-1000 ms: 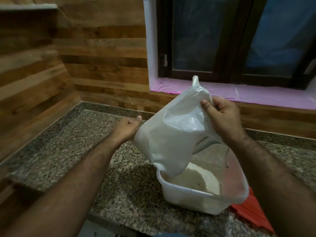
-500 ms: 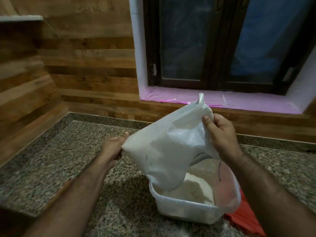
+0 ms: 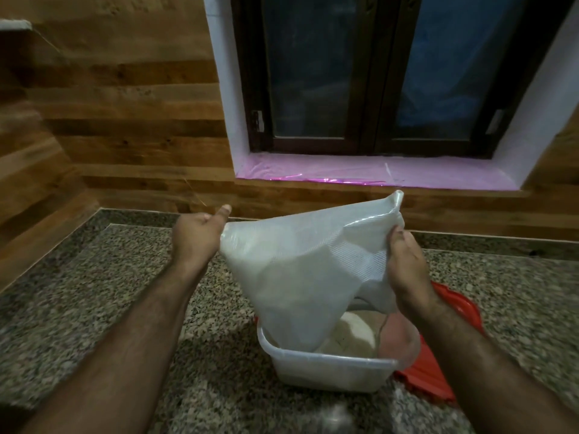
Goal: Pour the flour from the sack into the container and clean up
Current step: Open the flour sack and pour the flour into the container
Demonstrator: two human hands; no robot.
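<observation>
Over the container (image 3: 329,368), near right on the counter (image 3: 94,308), both hands hold the upended sack (image 3: 300,270): left hand (image 3: 195,236) grips one corner, right hand (image 3: 404,267) pinches the other. Pouring seems underway; next, probably shake out the flour (image 3: 354,332).

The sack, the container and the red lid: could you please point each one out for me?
sack (image 3: 300,270): head view, on the middle of its white woven side.
container (image 3: 329,371): head view, on its near translucent wall.
red lid (image 3: 429,383): head view, on the ribbed part right of the container.
</observation>
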